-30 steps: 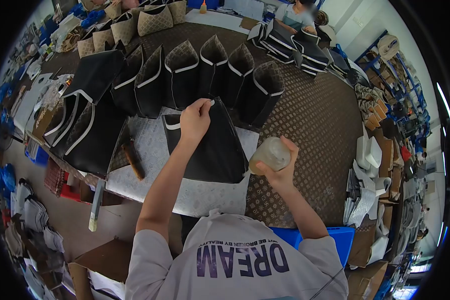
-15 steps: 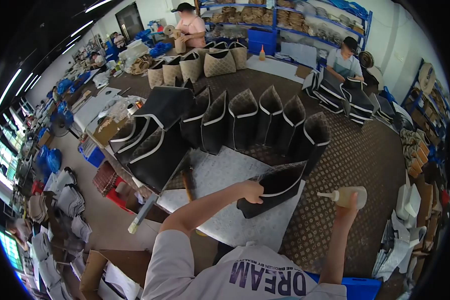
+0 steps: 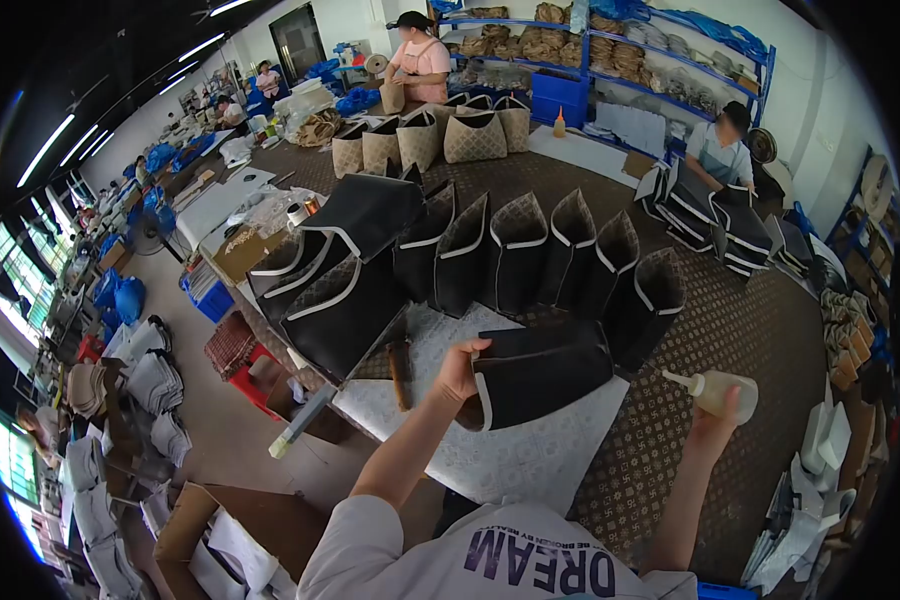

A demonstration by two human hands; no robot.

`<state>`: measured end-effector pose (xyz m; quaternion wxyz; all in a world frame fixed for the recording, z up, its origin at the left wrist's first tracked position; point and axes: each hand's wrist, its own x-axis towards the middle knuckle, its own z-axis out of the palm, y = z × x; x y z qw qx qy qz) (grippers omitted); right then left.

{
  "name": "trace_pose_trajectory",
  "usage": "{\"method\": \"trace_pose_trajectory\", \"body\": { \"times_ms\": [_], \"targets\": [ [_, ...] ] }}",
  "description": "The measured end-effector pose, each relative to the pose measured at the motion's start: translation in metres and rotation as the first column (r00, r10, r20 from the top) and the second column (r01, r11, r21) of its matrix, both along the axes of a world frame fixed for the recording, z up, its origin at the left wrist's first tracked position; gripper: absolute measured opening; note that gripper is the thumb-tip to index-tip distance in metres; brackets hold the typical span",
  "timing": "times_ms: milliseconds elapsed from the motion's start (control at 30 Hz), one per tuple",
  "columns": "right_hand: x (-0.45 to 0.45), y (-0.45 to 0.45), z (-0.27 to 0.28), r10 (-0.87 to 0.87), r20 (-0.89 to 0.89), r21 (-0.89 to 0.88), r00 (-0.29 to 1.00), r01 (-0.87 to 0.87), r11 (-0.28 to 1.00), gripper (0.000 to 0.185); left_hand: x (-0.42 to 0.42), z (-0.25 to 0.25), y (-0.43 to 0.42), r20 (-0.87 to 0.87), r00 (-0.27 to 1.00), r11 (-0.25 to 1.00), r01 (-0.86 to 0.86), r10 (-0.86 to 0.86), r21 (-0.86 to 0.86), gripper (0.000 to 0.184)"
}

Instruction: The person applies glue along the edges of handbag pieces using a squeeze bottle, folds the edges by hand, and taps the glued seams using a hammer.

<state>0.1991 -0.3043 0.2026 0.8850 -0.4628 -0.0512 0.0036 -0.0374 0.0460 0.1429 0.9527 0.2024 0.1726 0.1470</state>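
Note:
My left hand (image 3: 461, 370) grips a black bag body (image 3: 545, 375) by its white-edged opening, which faces left toward me. The bag lies on its side over a pale patterned sheet (image 3: 510, 455). In my right hand (image 3: 717, 415) is a squeeze bottle (image 3: 725, 394) of pale yellowish liquid, its white nozzle pointing left, held apart from the bag. Behind them, several black bag bodies (image 3: 518, 262) with white-trimmed openings and patterned linings stand in a curved row. A hammer (image 3: 399, 375) rests at the left of the sheet.
More black bags (image 3: 342, 310) lean at the table's left edge, beside a brush (image 3: 300, 425) sticking out. Beige bags (image 3: 475, 138) stand farther back near a co-worker (image 3: 422, 62). Another co-worker (image 3: 720, 148) handles black pieces at the right. An open carton (image 3: 220, 530) sits below left.
The bag has been turned from standing with its opening upward to lying on its side, opening leftward. My left hand has shifted left to that edge. The bottle stays in my right hand.

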Motion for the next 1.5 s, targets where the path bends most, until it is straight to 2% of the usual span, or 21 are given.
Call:
{"method": "trace_pose_trajectory", "body": {
  "times_ms": [67,100,167,200,233,267,333,367,400,500,533,733,833,967,1133,1233,1300,1333,1433,1500],
  "targets": [
    [-0.002,0.013,0.004,-0.004,0.005,0.001,1.000,0.004,1.000,0.066,-0.004,0.003,-0.005,0.110,0.988,0.987,-0.093,0.107,-0.127,0.026],
    [-0.004,0.021,0.007,0.003,0.003,0.008,1.000,-0.003,1.000,0.065,-0.005,-0.029,0.011,0.272,0.954,0.977,-0.071,0.125,-0.200,0.025],
    [-0.008,0.035,0.016,0.023,-0.017,0.053,1.000,-0.022,0.998,0.065,-0.010,0.004,0.000,0.261,0.944,0.968,-0.149,0.200,-0.204,0.023],
    [-0.011,0.042,0.020,0.042,0.012,0.052,0.999,-0.043,0.998,0.065,-0.014,0.006,-0.001,0.507,0.858,0.986,-0.001,0.087,-0.167,0.035],
    [-0.013,0.050,0.024,0.059,0.042,0.051,0.997,-0.061,0.997,0.064,-0.017,0.000,-0.001,0.377,0.917,0.983,-0.068,0.128,-0.168,0.037],
    [-0.013,0.058,0.024,0.050,0.059,0.043,0.997,-0.053,0.998,0.065,-0.020,0.011,-0.013,0.343,0.930,0.982,-0.077,0.134,-0.174,0.040],
    [-0.019,0.071,0.032,0.121,0.033,-0.006,0.992,-0.121,0.993,0.068,-0.020,0.001,-0.032,0.093,0.982,0.970,-0.142,0.163,-0.199,0.039],
    [-0.019,0.078,0.031,0.155,0.042,-0.033,0.987,-0.154,0.988,0.070,-0.023,0.006,-0.050,0.032,0.987,0.967,-0.145,0.155,-0.211,0.039],
    [-0.018,0.086,0.028,0.191,0.046,-0.061,0.980,-0.189,0.980,0.073,-0.025,-0.011,-0.062,0.031,0.994,0.978,-0.094,0.101,-0.184,0.038],
    [-0.014,0.111,0.016,0.237,0.121,-0.134,0.964,-0.221,0.966,0.079,-0.028,0.000,-0.109,-0.168,0.974,0.987,-0.159,0.154,-0.016,0.044],
    [-0.015,0.120,0.015,0.238,0.154,-0.153,0.959,-0.214,0.965,0.080,-0.031,-0.001,-0.118,-0.184,0.973,0.990,-0.138,0.139,0.018,0.049],
    [-0.002,0.140,0.001,0.198,0.225,-0.258,0.954,-0.138,0.956,0.081,-0.042,-0.036,-0.148,-0.281,0.959,1.000,0.020,-0.024,-0.014,0.048],
    [0.004,0.141,-0.007,0.223,0.218,-0.313,0.950,-0.149,0.938,0.080,-0.044,-0.062,-0.158,-0.409,0.912,0.999,0.037,-0.027,0.017,0.047],
    [0.007,0.139,-0.018,0.228,0.253,-0.413,0.940,-0.109,0.904,0.078,-0.046,-0.082,-0.163,-0.453,0.890,0.996,0.080,-0.058,0.029,0.047],
    [-0.001,0.139,-0.023,0.270,0.283,-0.510,0.921,-0.094,0.855,0.080,-0.040,-0.048,-0.166,-0.498,0.865,0.995,0.091,-0.064,0.030,0.047],
    [0.001,0.134,-0.033,0.354,0.343,-0.545,0.870,-0.123,0.829,0.084,-0.040,-0.042,-0.166,-0.476,0.876,0.995,0.101,-0.078,0.023,0.049],
    [0.000,0.127,-0.031,0.416,0.416,-0.630,0.808,-0.073,0.773,0.086,-0.037,-0.029,-0.167,-0.444,0.894,0.997,0.073,-0.064,0.005,0.050],
    [-0.002,0.123,-0.030,0.450,0.448,-0.669,0.773,-0.044,0.742,0.087,-0.037,-0.033,-0.167,-0.436,0.898,0.998,0.060,-0.057,-0.009,0.051],
    [-0.002,0.108,-0.032,0.460,0.437,-0.750,0.773,0.031,0.661,0.088,-0.041,-0.060,-0.166,-0.440,0.898,0.999,0.026,-0.035,-0.026,0.055],
    [-0.005,0.103,-0.027,0.291,0.391,-0.611,0.873,0.010,0.791,0.086,-0.040,-0.054,-0.165,-0.453,0.891,1.000,-0.013,0.022,0.023,0.060]
  ]
}}
